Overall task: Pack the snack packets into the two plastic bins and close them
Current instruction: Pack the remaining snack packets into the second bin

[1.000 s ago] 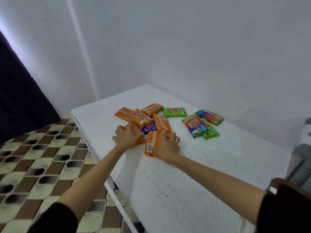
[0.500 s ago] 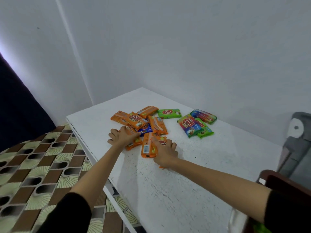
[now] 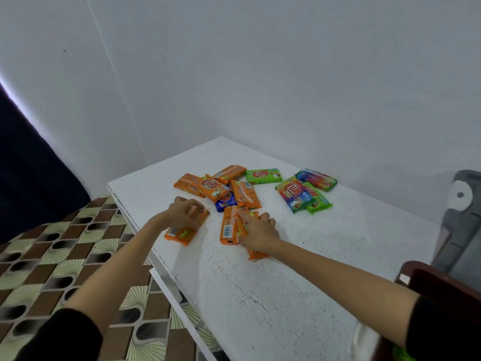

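Note:
Several snack packets lie scattered on a white table (image 3: 273, 295). My left hand (image 3: 182, 213) grips an orange packet (image 3: 182, 230) near the table's left edge. Just to the right, my right hand (image 3: 257, 230) is closed on a small stack of orange packets (image 3: 229, 227). Behind my hands sits a heap of orange packets (image 3: 213, 187) with a blue packet (image 3: 226, 202) in it. A green packet (image 3: 263, 175) lies further back. Multicoloured and green packets (image 3: 303, 195) form a group at the right. No plastic bin shows in this view.
The table stands in a corner, with white walls behind and to its right. Its left edge drops off to a patterned brown and cream floor (image 3: 52, 269). A dark wooden chair back (image 3: 437, 285) and a grey object (image 3: 463, 217) stand at the right.
My left hand has pulled one orange packet away from the heap toward the table's left edge. My right hand has gathered its orange packets closer. The camera has tilted slightly.

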Demonstrator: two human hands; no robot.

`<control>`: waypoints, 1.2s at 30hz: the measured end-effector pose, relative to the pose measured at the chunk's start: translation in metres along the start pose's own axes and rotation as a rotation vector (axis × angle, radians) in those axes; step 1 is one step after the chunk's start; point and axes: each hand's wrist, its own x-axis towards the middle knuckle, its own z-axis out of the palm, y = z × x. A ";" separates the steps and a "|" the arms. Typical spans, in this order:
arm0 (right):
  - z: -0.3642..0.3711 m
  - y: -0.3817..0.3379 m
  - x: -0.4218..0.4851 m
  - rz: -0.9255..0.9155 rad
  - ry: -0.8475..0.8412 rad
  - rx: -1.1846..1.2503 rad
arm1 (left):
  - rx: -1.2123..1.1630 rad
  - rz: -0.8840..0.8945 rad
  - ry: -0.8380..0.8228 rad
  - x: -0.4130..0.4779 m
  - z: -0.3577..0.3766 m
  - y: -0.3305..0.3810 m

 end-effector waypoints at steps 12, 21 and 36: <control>-0.023 0.008 0.013 0.017 0.142 0.150 | 0.053 0.116 0.285 -0.024 0.006 0.018; -0.137 0.042 -0.086 -0.148 0.344 0.158 | -0.013 0.646 0.275 -0.068 -0.036 0.145; -0.157 0.177 -0.337 0.158 0.356 0.023 | 0.181 1.471 -0.425 -0.204 0.062 0.312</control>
